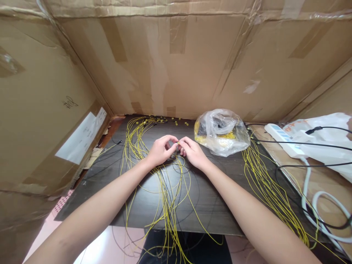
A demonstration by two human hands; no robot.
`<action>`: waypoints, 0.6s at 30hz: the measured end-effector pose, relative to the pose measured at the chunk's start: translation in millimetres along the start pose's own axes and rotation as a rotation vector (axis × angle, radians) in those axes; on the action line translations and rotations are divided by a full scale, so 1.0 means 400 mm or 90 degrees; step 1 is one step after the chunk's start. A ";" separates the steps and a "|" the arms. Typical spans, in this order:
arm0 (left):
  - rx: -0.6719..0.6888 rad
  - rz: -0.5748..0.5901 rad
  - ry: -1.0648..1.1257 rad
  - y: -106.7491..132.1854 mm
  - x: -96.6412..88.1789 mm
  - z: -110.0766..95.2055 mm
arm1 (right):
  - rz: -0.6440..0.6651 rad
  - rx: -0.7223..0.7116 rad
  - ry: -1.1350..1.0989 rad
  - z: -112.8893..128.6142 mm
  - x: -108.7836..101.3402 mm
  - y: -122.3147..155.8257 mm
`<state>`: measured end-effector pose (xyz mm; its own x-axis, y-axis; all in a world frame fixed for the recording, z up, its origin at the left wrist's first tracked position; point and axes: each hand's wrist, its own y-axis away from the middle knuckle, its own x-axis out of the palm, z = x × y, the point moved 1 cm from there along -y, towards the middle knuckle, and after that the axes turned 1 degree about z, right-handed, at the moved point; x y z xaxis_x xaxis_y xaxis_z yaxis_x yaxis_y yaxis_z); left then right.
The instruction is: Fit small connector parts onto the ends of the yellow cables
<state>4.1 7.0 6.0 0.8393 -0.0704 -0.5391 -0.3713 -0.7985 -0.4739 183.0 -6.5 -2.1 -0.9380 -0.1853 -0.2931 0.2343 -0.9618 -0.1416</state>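
Above the middle of the table, my left hand and my right hand meet fingertip to fingertip. Both are pinched closed on a tiny yellow piece between them; its exact kind is too small to tell. Thin yellow wires hang below my hands and run over the front edge. Another bundle of yellow wires curves to the left of my left hand, its dark ends near the back. Several small yellow pieces lie loose behind my hands.
A clear plastic bag with yellow and dark contents stands at back right. More yellow wires trail from it. Further right are a white power strip, black cables and a white bag. Cardboard walls enclose the table.
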 end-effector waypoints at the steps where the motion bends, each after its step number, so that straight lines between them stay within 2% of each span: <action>1: -0.003 -0.002 -0.002 0.000 0.000 0.000 | -0.001 0.002 -0.005 0.002 0.000 0.002; 18: 0.046 -0.006 -0.046 0.004 -0.002 0.000 | 0.030 -0.020 0.018 0.014 -0.002 0.003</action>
<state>2.7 6.0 5.7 0.8131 -0.0168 -0.5818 -0.3927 -0.7538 -0.5269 182.5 -8.7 3.1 -0.9180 -0.2241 -0.3272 0.2865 -0.9452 -0.1564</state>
